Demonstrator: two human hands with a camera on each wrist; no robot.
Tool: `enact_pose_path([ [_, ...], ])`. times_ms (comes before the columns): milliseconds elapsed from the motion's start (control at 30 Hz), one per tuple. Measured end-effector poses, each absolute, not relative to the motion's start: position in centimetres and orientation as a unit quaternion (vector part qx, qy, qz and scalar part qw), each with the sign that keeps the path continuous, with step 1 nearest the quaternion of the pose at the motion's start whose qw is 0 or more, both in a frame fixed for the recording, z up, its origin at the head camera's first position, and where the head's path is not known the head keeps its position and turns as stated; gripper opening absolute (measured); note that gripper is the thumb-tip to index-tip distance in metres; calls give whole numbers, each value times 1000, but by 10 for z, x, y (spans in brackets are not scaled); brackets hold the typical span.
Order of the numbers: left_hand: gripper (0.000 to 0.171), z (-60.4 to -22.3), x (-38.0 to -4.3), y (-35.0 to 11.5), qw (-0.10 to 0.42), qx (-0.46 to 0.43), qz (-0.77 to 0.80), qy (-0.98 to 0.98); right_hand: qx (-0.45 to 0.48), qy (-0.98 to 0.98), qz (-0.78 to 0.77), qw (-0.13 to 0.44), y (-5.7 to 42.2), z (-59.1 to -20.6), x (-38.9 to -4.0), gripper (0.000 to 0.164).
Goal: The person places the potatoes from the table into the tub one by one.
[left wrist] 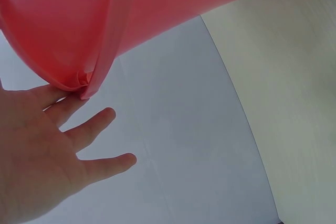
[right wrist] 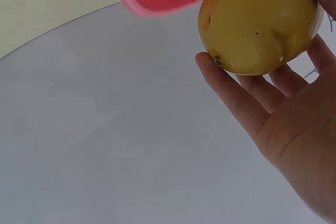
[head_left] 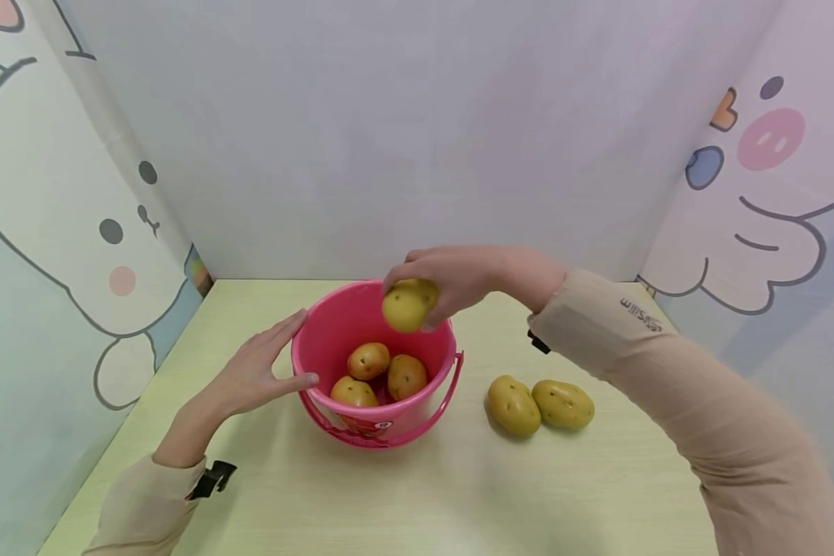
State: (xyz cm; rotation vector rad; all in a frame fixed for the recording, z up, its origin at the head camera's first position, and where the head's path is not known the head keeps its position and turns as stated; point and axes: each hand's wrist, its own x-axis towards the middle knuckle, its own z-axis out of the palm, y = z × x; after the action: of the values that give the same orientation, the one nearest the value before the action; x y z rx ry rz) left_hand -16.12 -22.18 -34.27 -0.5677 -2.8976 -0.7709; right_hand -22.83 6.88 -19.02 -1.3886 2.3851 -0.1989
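Note:
A pink bucket (head_left: 417, 405) stands on the table with three potatoes inside, among them a brownish potato (head_left: 407, 377). Over its right rim, my right hand (head_left: 462, 279) grips a yellow potato (head_left: 405, 307) between thumb and fingers; the right wrist view shows this potato (right wrist: 257, 22) with its small dark dimples. On the bucket's left side my left hand (head_left: 253, 374) rests against the rim, fingers spread and straight. In the left wrist view, fingers of the left hand (left wrist: 47, 145) touch the rim by the handle joint.
Two potatoes lie side by side on the table right of the bucket, a left one (head_left: 513, 406) and a right one (head_left: 564, 405). The bucket's handle (head_left: 452, 390) hangs down at its front. A pale wall (head_left: 417, 139) rises behind the table, with cartoon-printed panels on both sides.

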Motion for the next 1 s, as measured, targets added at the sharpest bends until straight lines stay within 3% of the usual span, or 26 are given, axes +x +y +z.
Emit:
enact_pose_path([
  [233,90,-342,-161,-221,43,-186,-252,-949,-465,854,-51,225,52,-196,-234,59],
  [1000,88,-341,-158,-220,44,-189,-254,-947,-408,872,-53,266,9,-216,-245,60],
])
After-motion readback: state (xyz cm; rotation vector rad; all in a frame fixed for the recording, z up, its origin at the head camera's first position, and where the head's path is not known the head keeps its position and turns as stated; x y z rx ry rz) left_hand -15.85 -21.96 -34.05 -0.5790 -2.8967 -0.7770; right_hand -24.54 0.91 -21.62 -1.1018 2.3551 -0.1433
